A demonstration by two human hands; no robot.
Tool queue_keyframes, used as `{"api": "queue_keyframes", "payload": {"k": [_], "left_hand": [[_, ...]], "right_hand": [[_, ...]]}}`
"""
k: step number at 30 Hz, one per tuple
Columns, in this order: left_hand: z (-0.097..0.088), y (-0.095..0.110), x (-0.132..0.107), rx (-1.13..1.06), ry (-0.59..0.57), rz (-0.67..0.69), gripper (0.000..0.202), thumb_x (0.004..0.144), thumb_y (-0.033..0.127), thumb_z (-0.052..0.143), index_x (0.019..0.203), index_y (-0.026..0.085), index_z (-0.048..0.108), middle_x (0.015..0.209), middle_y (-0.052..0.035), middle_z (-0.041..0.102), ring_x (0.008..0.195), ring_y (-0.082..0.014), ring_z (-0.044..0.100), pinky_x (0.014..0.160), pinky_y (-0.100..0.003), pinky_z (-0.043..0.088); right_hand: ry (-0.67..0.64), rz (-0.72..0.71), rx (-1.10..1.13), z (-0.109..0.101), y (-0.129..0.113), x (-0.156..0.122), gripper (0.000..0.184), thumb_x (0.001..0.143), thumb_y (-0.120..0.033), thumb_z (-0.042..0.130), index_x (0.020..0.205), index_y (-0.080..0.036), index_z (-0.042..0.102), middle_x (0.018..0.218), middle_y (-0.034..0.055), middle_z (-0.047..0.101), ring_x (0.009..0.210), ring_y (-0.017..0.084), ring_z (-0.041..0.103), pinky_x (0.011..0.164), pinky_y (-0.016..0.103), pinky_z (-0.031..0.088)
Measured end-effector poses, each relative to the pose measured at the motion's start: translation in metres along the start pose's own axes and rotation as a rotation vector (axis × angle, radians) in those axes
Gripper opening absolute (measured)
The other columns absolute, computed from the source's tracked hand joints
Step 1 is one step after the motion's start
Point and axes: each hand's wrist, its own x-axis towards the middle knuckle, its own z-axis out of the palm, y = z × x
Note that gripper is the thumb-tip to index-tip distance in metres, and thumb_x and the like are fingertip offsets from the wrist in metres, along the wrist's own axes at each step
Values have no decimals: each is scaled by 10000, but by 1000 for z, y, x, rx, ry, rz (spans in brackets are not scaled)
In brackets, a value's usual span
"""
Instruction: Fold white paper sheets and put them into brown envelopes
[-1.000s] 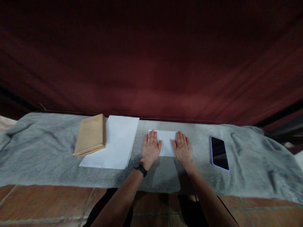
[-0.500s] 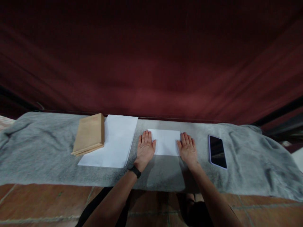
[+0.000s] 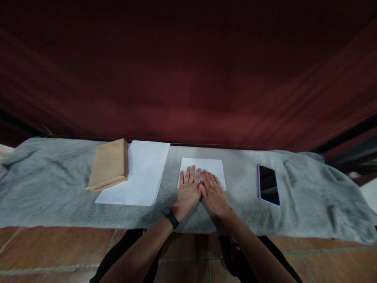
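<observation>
A white sheet of paper (image 3: 202,162), wider than it is deep, lies flat on the grey cloth in front of me. My left hand (image 3: 189,190) rests palm down on its near middle, fingers spread and pointing away from me. Close beside it, my right hand (image 3: 213,190) lies flat on the right part of the sheet, its fingers stretched out and slanting to the left. The two hands meet at the thumbs. They cover much of the sheet's near edge. A dark band is on my left wrist.
Left of the hands is a stack of larger white paper (image 3: 147,173), with a pile of brown envelopes (image 3: 108,163) overlapping its left side. A phone (image 3: 268,184) in a lilac case lies to the right. Grey cloth (image 3: 306,192) covers the bench, backed by a dark red surface (image 3: 188,78).
Both hands have moved inward from the sheet's left and right edges to its near middle, where they now lie together. The view has shifted slightly.
</observation>
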Motion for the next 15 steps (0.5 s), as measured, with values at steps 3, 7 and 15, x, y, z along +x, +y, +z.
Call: {"api": "queue_keyframes", "payload": {"k": [3, 7, 15], "left_hand": [[2, -7, 2, 16, 25, -80, 570, 1028, 343, 377, 1582, 212, 346, 1654, -127, 307, 1552, -306, 227, 1246, -582, 192], [1, -24, 6, 33, 88, -183, 594, 1027, 385, 388, 1548, 98, 382, 1623, -212, 340, 1520, -344, 303, 1211, -553, 291], [-31, -46, 19, -216, 54, -299, 631, 972, 342, 531, 1519, 62, 390, 1351, -203, 646, 1225, -278, 645, 1058, -380, 495]], "right_hand": [[5, 30, -53, 1, 2, -4, 563, 1072, -360, 313, 1582, -124, 339, 1618, 135, 386, 1507, 244, 345, 1241, 474, 286], [40, 66, -124, -4, 17, -8, 588, 1065, -394, 354, 1579, -108, 341, 1621, 150, 371, 1503, 266, 351, 1230, 477, 289], [28, 101, -191, -6, 17, -8, 597, 1070, -399, 358, 1552, -48, 372, 1617, 189, 360, 1506, 291, 340, 1229, 470, 275]]}}
